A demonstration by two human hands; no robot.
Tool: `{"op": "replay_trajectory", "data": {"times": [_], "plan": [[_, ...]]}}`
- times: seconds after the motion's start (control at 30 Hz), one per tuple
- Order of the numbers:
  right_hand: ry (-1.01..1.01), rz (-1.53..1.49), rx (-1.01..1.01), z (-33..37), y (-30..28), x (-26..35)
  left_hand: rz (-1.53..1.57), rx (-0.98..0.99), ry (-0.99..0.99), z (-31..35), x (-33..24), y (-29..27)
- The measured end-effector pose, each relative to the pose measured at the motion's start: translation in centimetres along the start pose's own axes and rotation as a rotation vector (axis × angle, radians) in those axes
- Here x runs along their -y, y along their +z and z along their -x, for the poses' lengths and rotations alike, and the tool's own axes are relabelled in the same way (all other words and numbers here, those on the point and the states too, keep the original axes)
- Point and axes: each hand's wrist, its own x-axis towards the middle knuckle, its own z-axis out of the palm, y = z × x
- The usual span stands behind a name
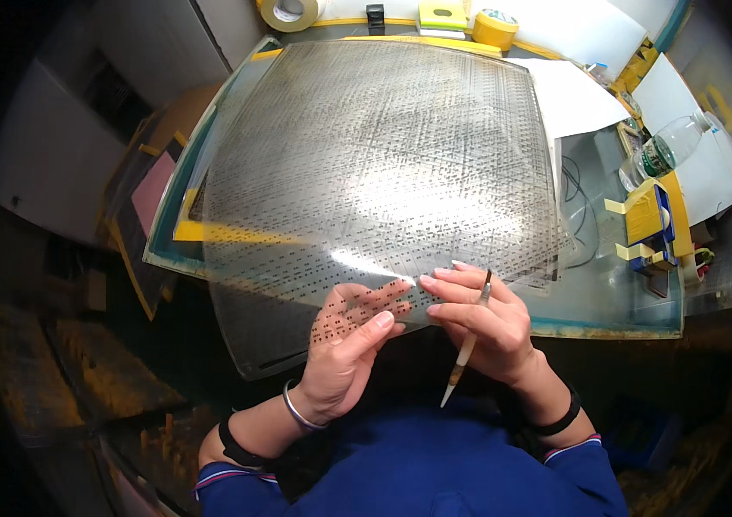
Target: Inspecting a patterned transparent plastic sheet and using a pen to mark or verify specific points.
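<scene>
Head view, lower centre: left hand [340, 362] pinches one dotted sheet [357, 146]; right hand [501, 330] grips one brush [467, 350], apparently.

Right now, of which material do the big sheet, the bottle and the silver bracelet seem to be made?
Sheet: probably glossy clear plastic; part of the left hand shows through between dark marks. Bottle: likely thin clear plastic, being see-through with glints. Bracelet: apparently smooth metal, from its silvery shine.
</scene>
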Motion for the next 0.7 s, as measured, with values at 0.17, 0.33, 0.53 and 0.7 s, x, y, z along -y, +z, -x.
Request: {"op": "replay_trajectory", "data": {"times": [0.17, 0.33, 0.53, 0.7], "plan": [[-0.063, 0.041, -0.05, 0.0, -0.2, -0.1, 0.116, 0.026, -0.023, -0.3, 0.0, 0.1], [-0.071, 0.051, -0.081, 0.3, 0.0, -0.2, 0.157, 0.025, -0.021, -0.6, 0.4, 0.2], [-0.064, 0.045, -0.103, 0.6, 0.2, -0.5, 0.185, 0.032, -0.028, -0.8, 0.7, -0.1], [-0.058, 0.044, -0.103, 0.6, 0.1, -0.6, 0.208, 0.065, -0.031, -1.1, 0.7, -0.2]]}}
